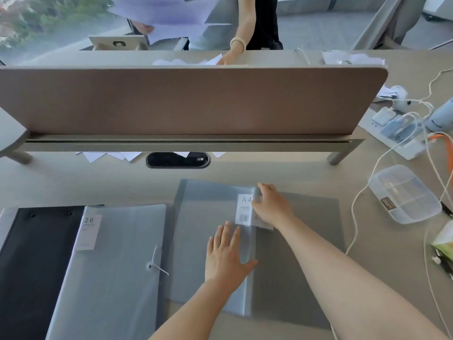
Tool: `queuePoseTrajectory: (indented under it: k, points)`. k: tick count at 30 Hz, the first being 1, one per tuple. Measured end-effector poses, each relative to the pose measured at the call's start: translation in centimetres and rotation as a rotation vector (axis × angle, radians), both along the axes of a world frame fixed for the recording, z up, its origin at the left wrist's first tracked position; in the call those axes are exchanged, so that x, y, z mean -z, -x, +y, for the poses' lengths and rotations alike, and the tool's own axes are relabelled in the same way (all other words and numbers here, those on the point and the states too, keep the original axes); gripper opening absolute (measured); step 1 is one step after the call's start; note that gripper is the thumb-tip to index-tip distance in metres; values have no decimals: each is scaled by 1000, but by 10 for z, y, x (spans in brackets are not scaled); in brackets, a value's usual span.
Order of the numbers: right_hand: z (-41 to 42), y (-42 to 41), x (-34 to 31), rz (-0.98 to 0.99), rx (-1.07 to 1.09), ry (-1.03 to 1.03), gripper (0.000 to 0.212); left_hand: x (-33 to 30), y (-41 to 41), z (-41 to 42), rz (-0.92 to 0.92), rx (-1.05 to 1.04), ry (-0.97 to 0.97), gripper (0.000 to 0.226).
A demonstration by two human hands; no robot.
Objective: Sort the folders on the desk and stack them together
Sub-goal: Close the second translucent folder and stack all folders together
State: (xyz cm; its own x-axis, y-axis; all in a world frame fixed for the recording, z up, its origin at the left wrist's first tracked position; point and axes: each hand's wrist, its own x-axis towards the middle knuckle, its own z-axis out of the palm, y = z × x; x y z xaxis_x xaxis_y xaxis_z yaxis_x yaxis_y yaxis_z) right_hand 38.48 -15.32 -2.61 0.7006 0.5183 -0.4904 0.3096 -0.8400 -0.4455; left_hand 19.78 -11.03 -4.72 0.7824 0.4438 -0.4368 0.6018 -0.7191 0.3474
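Near desk (306, 168) front edge, mid-right: A4 folder (213, 217), long axis front-to-back. L hand (226, 256) flat, fingers straight, pressing it; R hand (272, 204) pinches far-right corner, nearer 2 lift. String-tie folder (117, 253) lies left.

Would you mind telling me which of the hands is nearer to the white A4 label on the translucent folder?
Right. The right hand grips the folder edge directly beside the white A4 label, touching it. The left hand lies flat on the translucent grey-blue plastic folder, below the label, nearer the person.
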Motion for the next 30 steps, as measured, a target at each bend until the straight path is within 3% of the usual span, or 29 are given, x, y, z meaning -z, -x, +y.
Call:
queuePoseTrajectory:
  k: [7, 13, 17, 21, 26, 30]
  points:
    - [7, 0, 6, -10, 22, 16, 59, 2, 2, -1, 1, -3, 0, 90]
    - [14, -3, -1, -74, 95, -57, 29, -1, 0, -1, -23, -54, 59, 91]
    - [17, 1, -18, -142, 138, -114, 21, -12, -4, -3, -77, -147, 157, 88]
    - [14, 11, -41, -134, 220, -265, 10, -31, -9, -3, -154, -221, 207, 87]
    - [14, 31, -83, -182, 273, -465, 12, -59, -10, -4, -294, -263, 261, 94]
    - [16, 52, -113, -158, 295, -651, 14, -90, -5, -4, -414, -308, 291, 79]
